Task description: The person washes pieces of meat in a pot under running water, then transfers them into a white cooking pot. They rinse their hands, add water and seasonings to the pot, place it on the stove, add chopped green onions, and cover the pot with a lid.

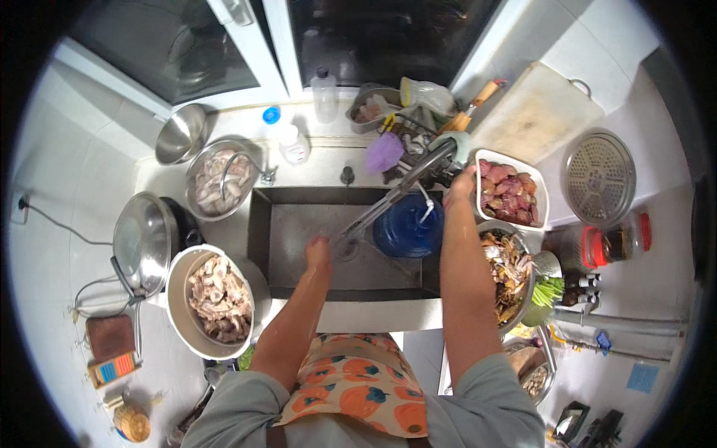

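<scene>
My left hand (317, 253) is over the dark sink (302, 224), beside the spout end of a long metal faucet (392, 193). Its forearm looks wet, and the fingers are too small and blurred to tell their pose. My right hand (461, 186) reaches to the back right corner of the sink, between the faucet's base and a white tub (512, 225). Whether it grips the faucet or touches the tub, I cannot tell. Dark reddish pieces of meat or offal (507, 193) fill the tub. A blue water jug (409, 229) stands in the sink's right side.
A pot (175, 302) of meat pieces (219, 291) and a steel bowl (193, 196) of pale pieces stand at left. At right are a bowl (524, 308) of scraps, a cutting board (538, 112) and a perforated steamer plate (599, 178). A white bottle (293, 145) stands behind the sink.
</scene>
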`<action>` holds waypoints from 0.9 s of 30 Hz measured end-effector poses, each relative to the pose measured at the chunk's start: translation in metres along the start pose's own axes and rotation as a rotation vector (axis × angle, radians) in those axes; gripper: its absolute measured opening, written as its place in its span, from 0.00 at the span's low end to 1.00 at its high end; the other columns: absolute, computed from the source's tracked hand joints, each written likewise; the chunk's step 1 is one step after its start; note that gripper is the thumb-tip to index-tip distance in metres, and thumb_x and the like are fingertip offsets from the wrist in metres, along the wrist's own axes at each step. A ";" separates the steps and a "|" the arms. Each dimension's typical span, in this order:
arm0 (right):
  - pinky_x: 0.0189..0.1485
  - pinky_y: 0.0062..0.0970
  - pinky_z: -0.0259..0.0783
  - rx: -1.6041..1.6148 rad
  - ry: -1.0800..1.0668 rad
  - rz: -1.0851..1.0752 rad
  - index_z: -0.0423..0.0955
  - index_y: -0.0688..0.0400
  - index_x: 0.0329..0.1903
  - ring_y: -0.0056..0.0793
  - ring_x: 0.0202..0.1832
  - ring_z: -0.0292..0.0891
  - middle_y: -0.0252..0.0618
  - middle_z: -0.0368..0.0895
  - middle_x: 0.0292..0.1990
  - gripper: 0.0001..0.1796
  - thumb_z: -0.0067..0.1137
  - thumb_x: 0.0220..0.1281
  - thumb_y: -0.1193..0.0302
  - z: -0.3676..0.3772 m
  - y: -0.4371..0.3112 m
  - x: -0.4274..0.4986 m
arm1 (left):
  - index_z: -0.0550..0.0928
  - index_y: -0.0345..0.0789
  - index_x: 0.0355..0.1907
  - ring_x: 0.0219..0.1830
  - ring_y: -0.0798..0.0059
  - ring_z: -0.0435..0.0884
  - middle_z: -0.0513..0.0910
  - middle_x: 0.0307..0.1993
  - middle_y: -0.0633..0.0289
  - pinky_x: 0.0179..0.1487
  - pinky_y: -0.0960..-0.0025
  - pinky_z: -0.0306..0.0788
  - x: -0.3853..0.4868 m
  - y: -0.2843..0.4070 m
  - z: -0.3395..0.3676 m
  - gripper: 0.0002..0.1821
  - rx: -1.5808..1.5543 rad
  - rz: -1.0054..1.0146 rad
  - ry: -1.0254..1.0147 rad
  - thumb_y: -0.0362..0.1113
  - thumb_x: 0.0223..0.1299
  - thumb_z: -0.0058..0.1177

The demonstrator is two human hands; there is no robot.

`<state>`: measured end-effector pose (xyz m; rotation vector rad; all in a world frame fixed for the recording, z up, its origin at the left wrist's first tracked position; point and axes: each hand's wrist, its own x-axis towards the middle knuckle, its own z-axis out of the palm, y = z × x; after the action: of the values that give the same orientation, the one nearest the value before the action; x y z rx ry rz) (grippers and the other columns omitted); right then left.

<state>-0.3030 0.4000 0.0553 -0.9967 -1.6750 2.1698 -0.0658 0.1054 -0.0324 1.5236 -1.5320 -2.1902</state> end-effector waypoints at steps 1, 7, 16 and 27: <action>0.70 0.40 0.61 0.114 -0.082 0.097 0.64 0.62 0.69 0.45 0.66 0.67 0.50 0.69 0.66 0.40 0.39 0.73 0.41 0.006 0.001 0.010 | 0.79 0.30 0.46 0.34 0.71 0.76 0.80 0.35 0.61 0.39 0.63 0.70 0.003 -0.006 -0.012 0.14 0.014 -0.032 0.032 0.34 0.58 0.54; 0.66 0.34 0.64 0.067 -0.089 0.040 0.68 0.59 0.66 0.37 0.63 0.69 0.43 0.74 0.61 0.36 0.40 0.74 0.42 0.009 -0.015 0.008 | 0.79 0.31 0.46 0.38 0.72 0.73 0.77 0.38 0.64 0.42 0.64 0.67 -0.007 -0.023 -0.077 0.14 0.259 0.098 0.019 0.34 0.57 0.54; 0.36 0.20 0.67 0.289 -0.194 -0.368 0.69 0.56 0.44 0.21 0.33 0.69 0.29 0.73 0.35 0.13 0.64 0.60 0.75 -0.039 -0.044 -0.189 | 0.78 0.31 0.50 0.45 0.73 0.78 0.82 0.44 0.60 0.50 0.70 0.71 -0.061 0.020 -0.032 0.19 0.031 0.414 0.027 0.33 0.55 0.60; 0.58 0.46 0.72 -1.344 -1.071 0.029 0.79 0.63 0.53 0.54 0.55 0.77 0.57 0.81 0.52 0.23 0.60 0.59 0.60 -0.105 0.174 -0.227 | 0.77 0.32 0.54 0.38 0.79 0.76 0.80 0.42 0.62 0.37 0.74 0.69 -0.085 -0.001 -0.049 0.21 0.187 0.153 0.034 0.33 0.56 0.59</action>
<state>-0.0292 0.2984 -0.0324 0.2318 -3.7414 1.3344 0.0133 0.1186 0.0235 1.4274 -1.8209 -1.9780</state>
